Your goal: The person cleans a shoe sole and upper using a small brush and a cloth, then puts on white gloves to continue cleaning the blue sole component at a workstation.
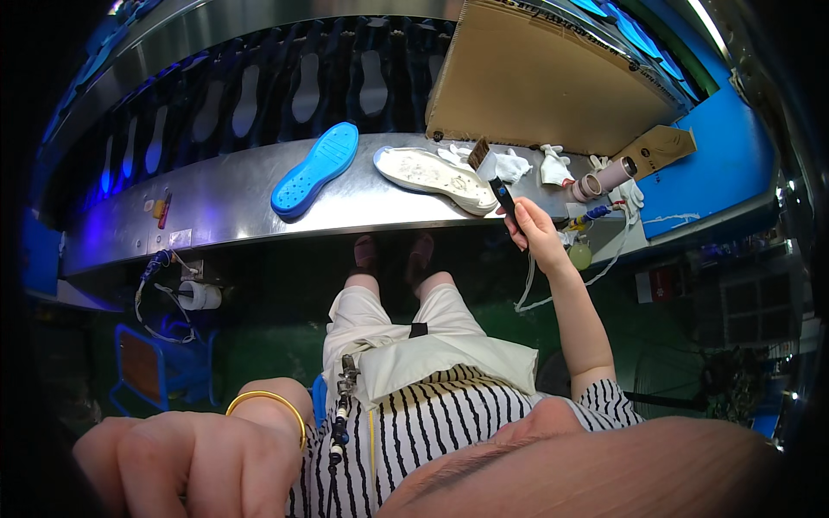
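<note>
My right hand (537, 235) is over the front edge of the metal bench, its fingers wrapped round a slim black handheld device (504, 204) with a blue spot on it. The device's tip is close to the right end of a cream shoe sole (432, 177), which lies on the bench. To the left of that sole, a bright blue shoe sole (316, 171) rests at a slant with its patterned face up. My left hand (194, 462), a gold bangle at its wrist, is raised large at the lower left. Its fingers are curled, and whatever is inside them is hidden.
A large cardboard box (544, 78) stands behind the metal bench (233, 194). White gloves (553, 166), a brush (478, 154) and a pinkish flask (615, 175) sit at the right. White cord (604, 274) hangs below. A blue stool (164, 367) is at the left.
</note>
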